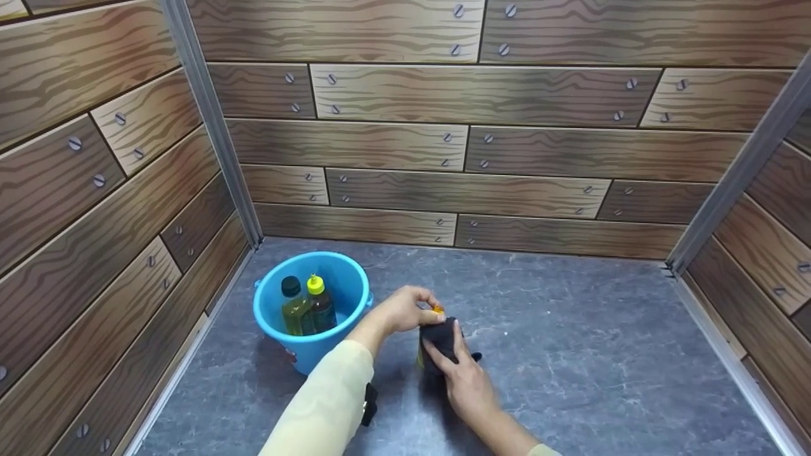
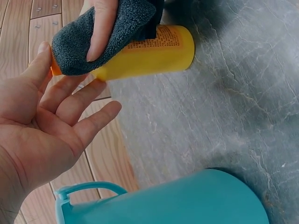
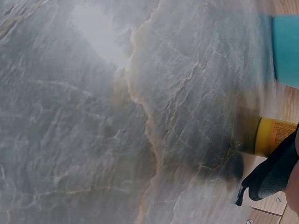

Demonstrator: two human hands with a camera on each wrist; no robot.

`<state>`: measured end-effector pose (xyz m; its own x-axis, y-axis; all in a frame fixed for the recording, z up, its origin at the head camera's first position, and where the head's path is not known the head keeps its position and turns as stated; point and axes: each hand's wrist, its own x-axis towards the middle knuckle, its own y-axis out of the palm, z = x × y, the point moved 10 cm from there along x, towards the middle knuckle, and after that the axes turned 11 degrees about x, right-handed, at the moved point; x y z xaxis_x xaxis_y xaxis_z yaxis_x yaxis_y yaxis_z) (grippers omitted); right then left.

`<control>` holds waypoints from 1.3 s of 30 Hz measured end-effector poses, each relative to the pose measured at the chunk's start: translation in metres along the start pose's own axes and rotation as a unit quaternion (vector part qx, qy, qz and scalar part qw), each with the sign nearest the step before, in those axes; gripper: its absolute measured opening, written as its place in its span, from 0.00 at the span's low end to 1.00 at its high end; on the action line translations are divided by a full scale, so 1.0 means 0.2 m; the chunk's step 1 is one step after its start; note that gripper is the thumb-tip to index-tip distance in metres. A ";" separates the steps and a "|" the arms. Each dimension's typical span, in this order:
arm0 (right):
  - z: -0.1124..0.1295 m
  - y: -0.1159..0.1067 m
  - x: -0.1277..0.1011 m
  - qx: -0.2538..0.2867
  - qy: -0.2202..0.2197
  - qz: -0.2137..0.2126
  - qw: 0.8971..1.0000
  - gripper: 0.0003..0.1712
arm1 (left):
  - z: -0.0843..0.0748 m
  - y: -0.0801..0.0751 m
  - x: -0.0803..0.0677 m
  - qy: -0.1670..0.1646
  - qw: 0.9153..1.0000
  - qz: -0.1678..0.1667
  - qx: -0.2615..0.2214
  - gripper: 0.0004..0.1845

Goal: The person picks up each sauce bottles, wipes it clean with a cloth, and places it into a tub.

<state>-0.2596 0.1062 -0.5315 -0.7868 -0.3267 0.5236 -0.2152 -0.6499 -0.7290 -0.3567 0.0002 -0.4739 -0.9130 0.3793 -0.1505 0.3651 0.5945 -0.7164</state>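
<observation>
yellow bottle [image 1: 423,354] stands on grey marbled floor [image 1: 570,354] between wood-print walls [image 1: 475,145], hands pinching its top and pressing a dark cloth [image 1: 441,339].

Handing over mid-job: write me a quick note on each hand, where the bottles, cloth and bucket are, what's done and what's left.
Left hand: holds the top of the yellow bottle, which stands on the grey floor; in the left wrist view its fingers look spread.
Right hand: presses a dark grey cloth against that bottle's side.
Blue bucket: left of the hands, holding two bottles, a dark-capped one and a yellow-capped one.
Done: apparently those two.
Left: probably finish wiping the yellow bottle, then likely put it in the bucket.
</observation>
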 end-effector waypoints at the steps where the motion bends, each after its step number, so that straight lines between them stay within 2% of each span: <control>1: 0.00 0.00 0.00 -0.001 -0.001 0.000 1.000 0.43 | 0.00 0.00 0.00 -0.001 1.000 0.000 -0.001 0.03; 13: -0.01 0.02 -0.02 -0.001 0.004 -0.003 1.000 0.44 | 0.00 0.00 0.00 0.002 1.000 -0.004 0.002 0.03; 23: 0.00 0.02 -0.03 -0.016 -0.020 -0.057 0.998 0.44 | 0.01 0.00 0.00 -0.003 1.000 -0.008 -0.007 0.04; 29: -0.02 0.04 -0.05 -0.004 0.008 -0.032 0.999 0.42 | 0.01 0.00 0.00 -0.006 1.000 -0.003 -0.010 0.04; 35: -0.02 0.05 -0.05 -0.003 0.017 -0.016 1.000 0.41 | 0.01 0.00 0.00 -0.006 1.000 -0.005 -0.006 0.04; 39: -0.03 0.07 -0.07 -0.004 0.023 0.014 1.000 0.42 | 0.01 0.00 0.00 -0.004 1.000 -0.004 -0.007 0.04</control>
<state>-0.2557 0.1057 -0.5520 -0.8190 -0.3125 0.4813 -0.1969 -0.6347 -0.7472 -0.3579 -0.0017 -0.4751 -0.9176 0.3684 -0.1495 0.3595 0.6081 -0.7078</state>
